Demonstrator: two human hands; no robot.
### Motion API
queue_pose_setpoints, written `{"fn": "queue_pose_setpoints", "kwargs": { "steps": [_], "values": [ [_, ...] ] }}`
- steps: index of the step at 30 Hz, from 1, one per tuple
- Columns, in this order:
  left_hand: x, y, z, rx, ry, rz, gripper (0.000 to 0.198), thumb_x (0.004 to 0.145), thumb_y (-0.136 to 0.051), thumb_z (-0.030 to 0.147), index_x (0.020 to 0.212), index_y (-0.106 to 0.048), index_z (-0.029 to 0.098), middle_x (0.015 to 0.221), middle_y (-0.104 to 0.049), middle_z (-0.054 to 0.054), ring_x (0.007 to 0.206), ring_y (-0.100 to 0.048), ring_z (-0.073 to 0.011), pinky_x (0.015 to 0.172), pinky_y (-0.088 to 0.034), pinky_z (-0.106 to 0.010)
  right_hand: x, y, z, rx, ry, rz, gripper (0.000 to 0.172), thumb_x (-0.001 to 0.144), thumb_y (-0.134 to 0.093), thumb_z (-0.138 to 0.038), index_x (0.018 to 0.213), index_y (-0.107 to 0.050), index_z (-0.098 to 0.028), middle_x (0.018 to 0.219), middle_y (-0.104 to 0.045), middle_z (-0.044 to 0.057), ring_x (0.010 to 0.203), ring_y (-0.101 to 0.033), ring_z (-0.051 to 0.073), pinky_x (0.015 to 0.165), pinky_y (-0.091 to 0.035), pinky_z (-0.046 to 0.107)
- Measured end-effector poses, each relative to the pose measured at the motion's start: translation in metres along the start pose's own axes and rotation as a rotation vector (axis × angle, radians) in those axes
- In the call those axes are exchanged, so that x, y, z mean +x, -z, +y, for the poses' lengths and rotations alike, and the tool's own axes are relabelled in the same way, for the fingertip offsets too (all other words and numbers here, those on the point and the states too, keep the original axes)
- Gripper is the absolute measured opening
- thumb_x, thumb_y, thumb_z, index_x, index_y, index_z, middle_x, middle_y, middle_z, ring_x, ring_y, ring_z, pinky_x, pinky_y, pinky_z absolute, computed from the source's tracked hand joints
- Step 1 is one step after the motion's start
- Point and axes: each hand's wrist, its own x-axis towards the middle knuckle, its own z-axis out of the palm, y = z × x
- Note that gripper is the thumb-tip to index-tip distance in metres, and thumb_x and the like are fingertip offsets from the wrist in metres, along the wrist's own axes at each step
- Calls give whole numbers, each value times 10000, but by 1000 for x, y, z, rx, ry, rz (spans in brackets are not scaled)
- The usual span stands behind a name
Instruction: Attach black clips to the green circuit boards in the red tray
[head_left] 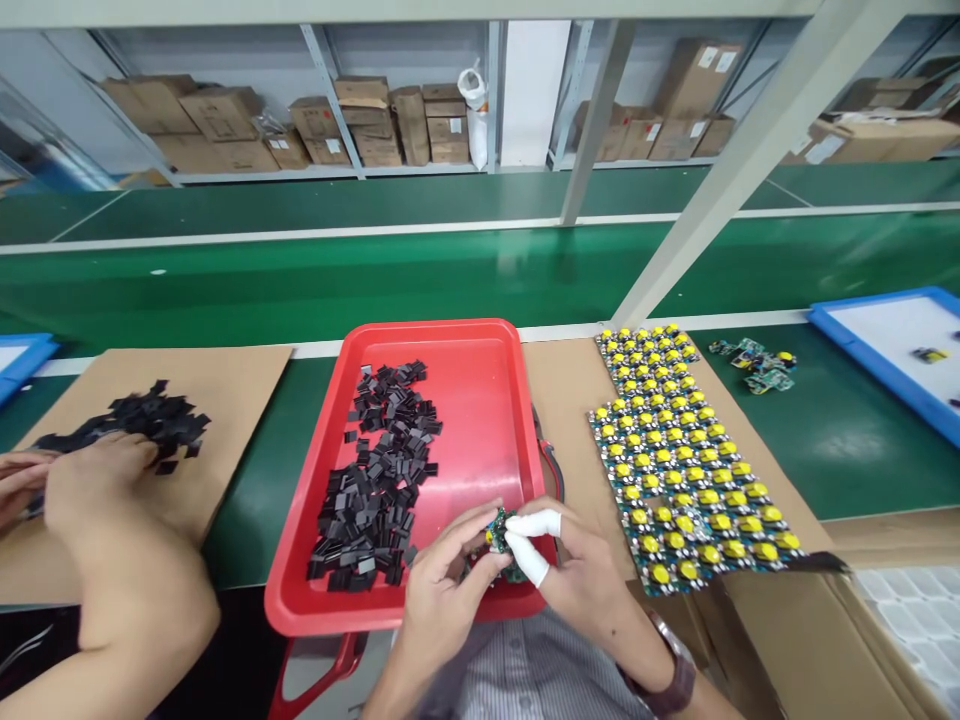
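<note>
A small green circuit board (498, 530) with a bit of yellow on it is held between my two hands, over the near right part of the red tray (480, 400). My left hand (448, 565) pinches it from the left with thumb and fingers. White finger cots cover the thumb and a finger of my right hand (574, 560), which closes on the board from the other side. Much of the board is hidden by fingers. To the left in the tray lies a heap of small black flat pieces (382, 450).
Rows of boards with yellow parts (690, 460) cover cardboard at the right. Loose boards (761, 365) and a blue-rimmed tray (900, 340) lie beyond. At left, a co-worker's hands (101, 475) touch black pieces (161, 425) on cardboard. A slanted metal post (750, 170) crosses the bench.
</note>
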Motion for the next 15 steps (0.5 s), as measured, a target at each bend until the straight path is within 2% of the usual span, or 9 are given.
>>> {"fn": "queue_pose_setpoints", "kwargs": {
  "steps": [3, 9, 15],
  "values": [
    [0, 2, 1, 56, -25, -5, 354, 833, -793, 243, 1184, -780, 281, 1220, -774, -81, 1114, -742, -269, 988, -614, -408, 1, 1, -1, 5, -72, -27, 181, 936, -624, -93, 979, -698, -253, 883, -683, 16, 825, -664, 171, 769, -555, 292],
    [2, 2, 2, 96, -48, -12, 351, 828, -801, 217, 1165, -786, 315, 1181, -785, -61, 1041, -763, -240, 931, -641, -373, 3, 2, -1, -16, -25, -96, 152, 954, -585, -114, 979, -670, -238, 889, -678, 34, 834, -659, 183, 761, -548, 305],
    [5, 2, 3, 144, -93, -28, 335, 831, -800, 215, 1155, -791, 298, 1172, -784, -79, 1052, -757, -250, 931, -639, -393, 4, 1, 2, -1, -131, -97, 122, 968, -581, -150, 965, -671, -232, 879, -676, 27, 819, -660, 180, 757, -536, 306]
  ]
}}
